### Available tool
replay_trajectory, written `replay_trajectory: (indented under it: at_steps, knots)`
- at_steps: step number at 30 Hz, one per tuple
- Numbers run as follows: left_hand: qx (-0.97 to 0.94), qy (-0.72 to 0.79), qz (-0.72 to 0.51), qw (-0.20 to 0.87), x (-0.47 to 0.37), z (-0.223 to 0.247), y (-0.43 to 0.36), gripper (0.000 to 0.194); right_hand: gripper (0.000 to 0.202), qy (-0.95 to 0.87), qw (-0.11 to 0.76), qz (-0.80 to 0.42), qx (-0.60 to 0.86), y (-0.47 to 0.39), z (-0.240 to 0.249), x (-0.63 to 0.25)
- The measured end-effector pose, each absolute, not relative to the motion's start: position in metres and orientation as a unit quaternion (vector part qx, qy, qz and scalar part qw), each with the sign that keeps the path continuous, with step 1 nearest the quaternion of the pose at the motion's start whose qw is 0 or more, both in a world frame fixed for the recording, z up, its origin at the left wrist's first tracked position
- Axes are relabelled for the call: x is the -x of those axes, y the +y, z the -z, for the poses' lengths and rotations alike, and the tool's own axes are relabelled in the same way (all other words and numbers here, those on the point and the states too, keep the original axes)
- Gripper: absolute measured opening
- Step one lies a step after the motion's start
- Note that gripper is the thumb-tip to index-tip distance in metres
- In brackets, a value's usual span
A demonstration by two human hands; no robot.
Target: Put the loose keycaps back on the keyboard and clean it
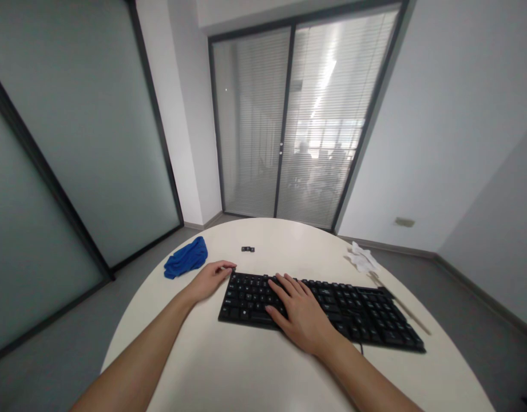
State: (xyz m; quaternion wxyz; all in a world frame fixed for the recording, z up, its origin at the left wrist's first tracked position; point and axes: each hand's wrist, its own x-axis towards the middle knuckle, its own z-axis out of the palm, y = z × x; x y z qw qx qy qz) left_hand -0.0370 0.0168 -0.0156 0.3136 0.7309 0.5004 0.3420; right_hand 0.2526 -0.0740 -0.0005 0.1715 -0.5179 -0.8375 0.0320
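Observation:
A black keyboard [366,320] lies slanted across the round table. My right hand [304,317] rests flat over its middle, fingers spread across the keys, hiding some of them. At the keyboard's far left corner is my left hand [209,280], thumb and fingers pinched together on a small black piece that looks like a keycap [233,268]. Most of that piece is covered by the fingertips. Beyond the keyboard, three loose black keycaps [248,249] sit in a short row. A crumpled blue cloth [186,257] is just past my left hand.
A crumpled white tissue [361,257] lies at the table's right side. Near it, a thin light-coloured stick [411,315] runs along the keyboard's right end. The round white table [212,366] stands before a glass partition with blinds [314,120].

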Motion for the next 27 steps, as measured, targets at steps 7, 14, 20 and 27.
replay_trajectory:
  at_steps: [7, 14, 20, 27]
  knots:
    - [-0.739, 0.480, -0.333, 0.336, 0.045, 0.024, 0.029, 0.039, 0.058, -0.838, 0.172, -0.032, 0.517, -0.076, -0.004, -0.252]
    - [-0.735, 0.461, -0.343, 0.360, 0.045, 0.029, 0.032, 0.038, 0.058, -0.843, 0.170, -0.018, 0.510, -0.074, -0.002, -0.252]
    - [-0.745, 0.455, -0.345, 0.345, 0.042, 0.024, 0.027, 0.034, 0.057, -0.844, 0.174, -0.004, 0.507, -0.073, 0.000, -0.253]
    - [-0.759, 0.437, -0.361, 0.322, 0.042, 0.027, 0.028, 0.028, 0.056, -0.845, 0.181, 0.004, 0.503, -0.073, 0.001, -0.253]
